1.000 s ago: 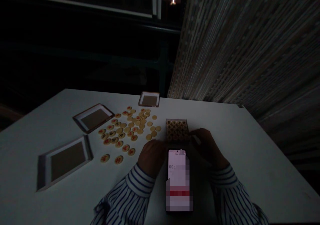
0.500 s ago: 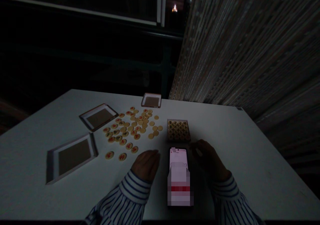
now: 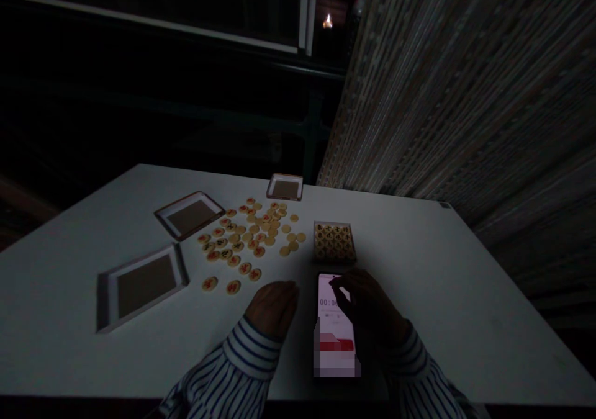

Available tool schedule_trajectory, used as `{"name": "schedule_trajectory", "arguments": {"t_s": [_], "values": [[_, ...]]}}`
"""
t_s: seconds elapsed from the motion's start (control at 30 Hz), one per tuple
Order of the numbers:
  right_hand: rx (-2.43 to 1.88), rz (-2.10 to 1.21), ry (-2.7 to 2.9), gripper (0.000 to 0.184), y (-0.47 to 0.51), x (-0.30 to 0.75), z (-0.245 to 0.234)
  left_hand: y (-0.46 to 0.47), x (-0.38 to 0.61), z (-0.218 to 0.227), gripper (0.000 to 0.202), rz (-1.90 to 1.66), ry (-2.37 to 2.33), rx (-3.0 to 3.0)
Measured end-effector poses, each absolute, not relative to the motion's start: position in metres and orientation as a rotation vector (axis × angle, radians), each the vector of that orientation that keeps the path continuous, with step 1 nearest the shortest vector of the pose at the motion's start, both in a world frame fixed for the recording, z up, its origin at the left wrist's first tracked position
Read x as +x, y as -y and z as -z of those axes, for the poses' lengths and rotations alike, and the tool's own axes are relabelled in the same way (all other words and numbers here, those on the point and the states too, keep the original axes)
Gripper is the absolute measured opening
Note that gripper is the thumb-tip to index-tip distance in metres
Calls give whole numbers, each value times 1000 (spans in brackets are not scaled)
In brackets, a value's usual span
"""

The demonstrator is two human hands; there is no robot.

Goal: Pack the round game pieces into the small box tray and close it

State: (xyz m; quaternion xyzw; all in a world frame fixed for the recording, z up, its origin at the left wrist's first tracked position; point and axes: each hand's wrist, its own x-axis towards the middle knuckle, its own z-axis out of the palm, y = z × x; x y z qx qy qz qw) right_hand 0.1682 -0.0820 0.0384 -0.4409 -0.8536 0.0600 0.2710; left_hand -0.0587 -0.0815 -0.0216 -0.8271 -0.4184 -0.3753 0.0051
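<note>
A lit phone (image 3: 334, 319) lies flat on the white table (image 3: 465, 295) in front of me. My right hand (image 3: 370, 307) hovers over its screen with fingers curled and a fingertip near the top of the display. My left hand (image 3: 274, 307) rests on the table left of the phone, fingers loosely flat, holding nothing. Beyond the phone stands a small box (image 3: 334, 241) filled with round game pieces. Several loose yellow pieces (image 3: 246, 236) with red or black marks lie scattered to its left.
Two shallow open trays (image 3: 142, 282) (image 3: 190, 213) sit at the left of the table and a smaller one (image 3: 285, 187) at the back. A woven blind (image 3: 465, 84) hangs on the right. The room is very dark beyond the table's edges.
My right hand has drawn back from the box of pieces and moved over the phone's screen. My left hand pulled back a little and lies left of the phone.
</note>
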Motion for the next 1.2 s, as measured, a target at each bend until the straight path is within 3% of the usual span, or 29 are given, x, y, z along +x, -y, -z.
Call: {"name": "schedule_trajectory", "arguments": {"t_s": [1.2], "values": [[-1014, -343, 2583, 24, 82, 124, -50, 110, -148, 3, 24, 1163, 1744, -2285]]}}
